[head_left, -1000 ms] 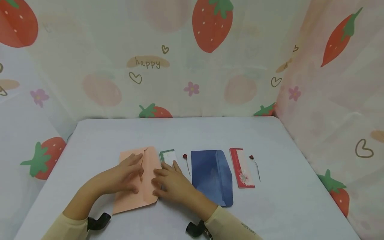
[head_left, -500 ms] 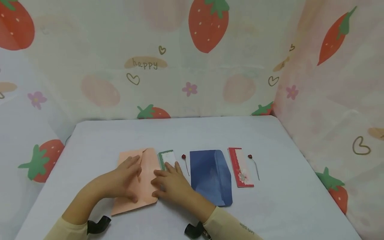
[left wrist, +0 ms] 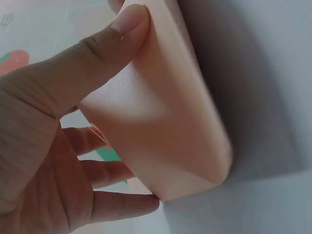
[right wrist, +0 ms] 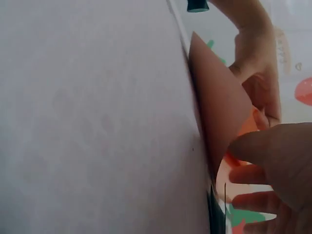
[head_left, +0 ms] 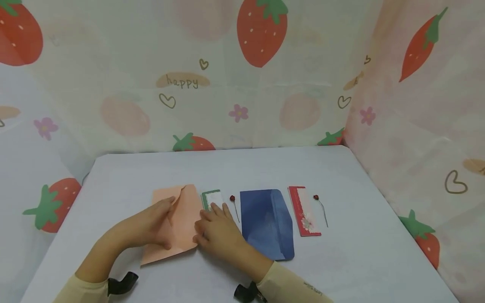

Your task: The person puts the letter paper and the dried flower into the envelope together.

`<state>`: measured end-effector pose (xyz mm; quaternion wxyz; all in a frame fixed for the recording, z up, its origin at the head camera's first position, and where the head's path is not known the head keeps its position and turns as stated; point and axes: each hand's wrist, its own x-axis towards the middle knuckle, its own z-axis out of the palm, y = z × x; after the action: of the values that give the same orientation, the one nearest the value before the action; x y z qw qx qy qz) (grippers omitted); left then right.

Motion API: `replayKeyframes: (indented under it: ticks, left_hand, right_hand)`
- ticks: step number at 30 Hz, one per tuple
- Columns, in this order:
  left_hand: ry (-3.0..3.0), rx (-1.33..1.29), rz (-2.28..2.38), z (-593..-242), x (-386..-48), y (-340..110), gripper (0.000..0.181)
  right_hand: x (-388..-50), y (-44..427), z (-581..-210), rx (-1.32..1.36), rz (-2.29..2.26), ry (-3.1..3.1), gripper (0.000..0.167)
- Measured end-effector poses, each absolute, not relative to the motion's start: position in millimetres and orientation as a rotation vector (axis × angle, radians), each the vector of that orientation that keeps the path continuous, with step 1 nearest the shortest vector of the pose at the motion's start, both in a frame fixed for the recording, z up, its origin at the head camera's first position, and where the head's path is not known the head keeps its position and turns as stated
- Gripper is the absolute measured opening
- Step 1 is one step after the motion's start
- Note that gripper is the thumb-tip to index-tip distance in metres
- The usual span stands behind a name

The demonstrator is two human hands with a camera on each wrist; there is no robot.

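A peach envelope (head_left: 183,235) lies towards the left of the table, arched up a little in the right wrist view. My left hand (head_left: 149,227) holds it from the left; its thumb lies on the paper (left wrist: 151,107) and its fingers reach to the flap side. At the right edge my right hand (head_left: 221,233) pinches the paper between thumb and fingers, as the right wrist view suggests. Its other fingers stand over a green-edged white card (head_left: 213,197), whose lower part is hidden. Just right of that card is a small red flower on a thin stem (head_left: 233,198).
A dark blue envelope (head_left: 261,219) lies under and beyond my right forearm. To its right are a red and white card with a flower print (head_left: 305,214) and another red flower on a stem (head_left: 316,198). Strawberry-printed cloth (head_left: 242,84) encloses the white table (head_left: 212,168).
My left hand has closed in on the peach envelope, fingers drawn together, and its near edge has risen slightly. The right hand's fingers have curled in a little at its right edge.
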<state>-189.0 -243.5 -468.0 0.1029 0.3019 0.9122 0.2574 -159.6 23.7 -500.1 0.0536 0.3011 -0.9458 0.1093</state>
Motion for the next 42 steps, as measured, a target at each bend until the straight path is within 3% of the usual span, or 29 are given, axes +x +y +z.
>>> replayKeyframes:
  ticks: [9, 15, 28, 42]
  left_hand:
    - [2.697, 0.830, 0.760, -466, -186, -242, 0.091]
    - [2.712, 0.867, 0.755, -465, -186, -241, 0.063]
    - [2.694, 0.841, 0.718, -466, -185, -242, 0.066]
    - [2.669, 0.824, 0.723, -460, -182, -239, 0.065]
  right_hand:
    - [-173, 40, -484, 0.839, 0.376, -2.803, 0.045]
    - [-178, 49, -481, 0.674, 0.406, -2.822, 0.050]
    - [-180, 51, -481, 0.345, 0.386, -2.999, 0.067]
    - [-181, 50, -487, 0.351, 0.318, -3.103, 0.044]
